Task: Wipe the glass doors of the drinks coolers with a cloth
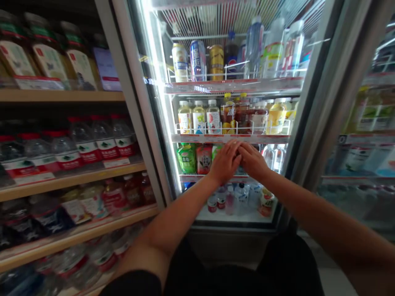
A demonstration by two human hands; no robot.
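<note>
Both my arms reach into an open drinks fridge at its third shelf (pixel 193 178). My left hand (pixel 224 162) and my right hand (pixel 253 161) meet at the middle of that shelf, fingertips touching, fingers held together and curled forward. What they close on is hidden behind them. Left of my left hand stand a green bottle (pixel 187 158) and a red-labelled bottle (pixel 203 158). To the right of my right hand are clear bottles (pixel 274 156).
Above my hands, a shelf rail (pixel 200 138) fronts juice bottles (pixel 212 117); cans (pixel 197 59) stand higher up. Small bottles (pixel 230 199) fill the bottom shelf. The glass fridge door (pixel 354 123) hangs open on the right. Wooden shelves (pixel 77 179) of water bottles (pixel 92 144) line the left.
</note>
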